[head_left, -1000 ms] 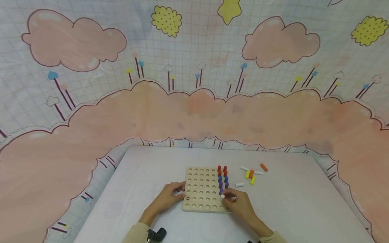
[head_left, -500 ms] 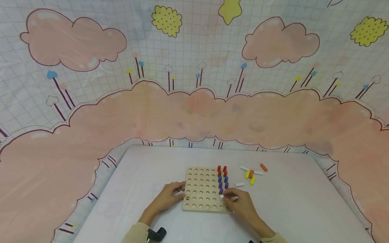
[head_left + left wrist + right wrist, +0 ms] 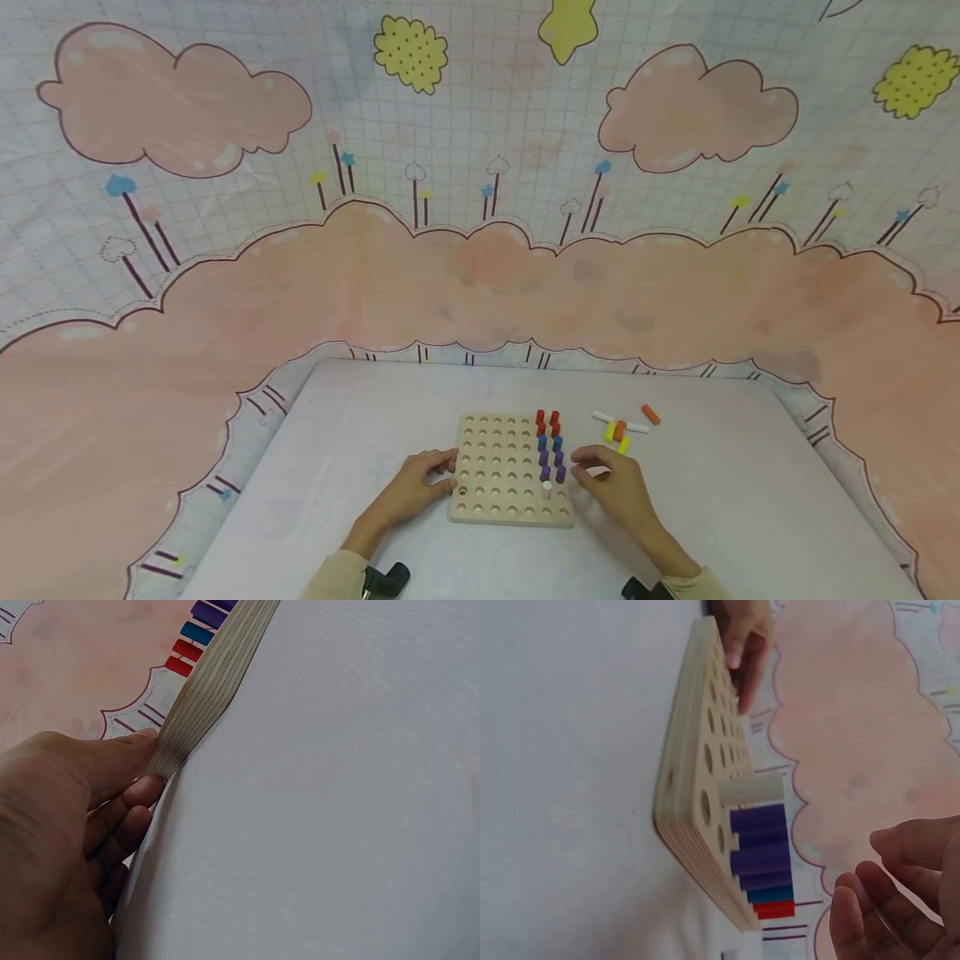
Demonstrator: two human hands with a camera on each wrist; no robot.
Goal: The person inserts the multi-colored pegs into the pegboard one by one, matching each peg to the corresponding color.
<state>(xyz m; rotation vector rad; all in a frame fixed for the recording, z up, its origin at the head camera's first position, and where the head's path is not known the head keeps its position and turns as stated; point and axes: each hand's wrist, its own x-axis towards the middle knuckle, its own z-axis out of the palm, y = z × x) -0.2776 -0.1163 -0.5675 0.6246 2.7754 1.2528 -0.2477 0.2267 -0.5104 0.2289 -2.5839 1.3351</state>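
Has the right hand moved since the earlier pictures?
Yes, to the right. In the head view, the right hand now shows beyond the right edge of the wooden board; earlier, its fingers overlapped the board.

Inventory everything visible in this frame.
board: 1, beige, on table
red pegs: 4, red, board's far right
blue pegs: 2, blue, nearer
purple pegs: 4, purple, nearer still
standing white peg: 1, white, next row
loose white pegs: at least 2, white, on table
yellow pegs: 2, yellow, beside those
orange pegs: 2, orange, same area
table: 1, white, below
patterned cloth: 1, pink and white, behind
devices: 2, black, wrists
sleeves: 2, beige, forearms
left hand: 1, at board's left edge
right hand: 1, empty, right of board
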